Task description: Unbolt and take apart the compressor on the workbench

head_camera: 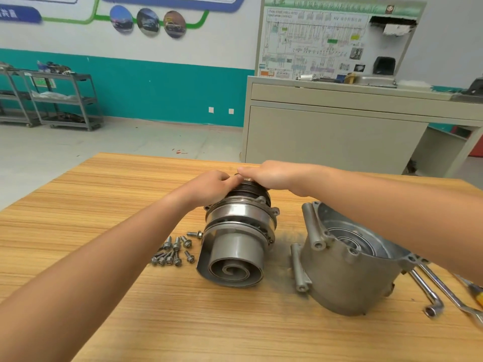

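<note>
Just left of the housing (347, 283), the compressor core (235, 244) lies on the workbench (117, 184), left hand (209, 186) and right hand (270, 176) each curling fingers round its black pulley (243, 190), loose bolts (173, 250) farther left.

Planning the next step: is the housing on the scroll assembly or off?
Off. The housing sits apart on the workbench, right of the scroll assembly, whose spiral is bare; bolts lie loose.

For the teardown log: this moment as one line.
stage: housing off, beside compressor core | left hand, right hand: both grip core's pulley end | bolts: out, loose | wrenches: idle, right
</note>
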Available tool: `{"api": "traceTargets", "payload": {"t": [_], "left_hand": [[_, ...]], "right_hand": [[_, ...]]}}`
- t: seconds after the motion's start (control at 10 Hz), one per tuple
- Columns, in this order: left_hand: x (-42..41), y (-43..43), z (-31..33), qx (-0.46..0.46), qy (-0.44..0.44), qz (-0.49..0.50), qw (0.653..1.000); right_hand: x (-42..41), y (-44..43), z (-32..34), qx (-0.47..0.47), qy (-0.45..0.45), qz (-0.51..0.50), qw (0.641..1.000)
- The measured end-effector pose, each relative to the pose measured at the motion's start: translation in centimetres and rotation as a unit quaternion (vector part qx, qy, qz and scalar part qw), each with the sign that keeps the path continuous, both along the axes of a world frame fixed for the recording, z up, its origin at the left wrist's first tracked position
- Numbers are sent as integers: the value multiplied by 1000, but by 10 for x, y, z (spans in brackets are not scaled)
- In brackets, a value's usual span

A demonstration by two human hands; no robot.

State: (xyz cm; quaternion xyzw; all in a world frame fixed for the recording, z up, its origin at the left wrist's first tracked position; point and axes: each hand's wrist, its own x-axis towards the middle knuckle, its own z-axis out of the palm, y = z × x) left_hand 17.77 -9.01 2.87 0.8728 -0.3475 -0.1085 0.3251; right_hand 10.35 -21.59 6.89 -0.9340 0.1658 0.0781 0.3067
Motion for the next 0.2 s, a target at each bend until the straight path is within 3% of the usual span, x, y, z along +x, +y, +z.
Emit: {"api": "traceTargets", "payload": {"t": [0.1, 0.2], "left_hand": [[-6, 2, -1, -25, -4, 23, 999], [-17, 9, 2, -152, -62, 89, 982]], "right_hand": [[-20, 5, 16, -26, -40, 4, 999], [-67, 5, 45, 34, -176, 21, 984]]}}
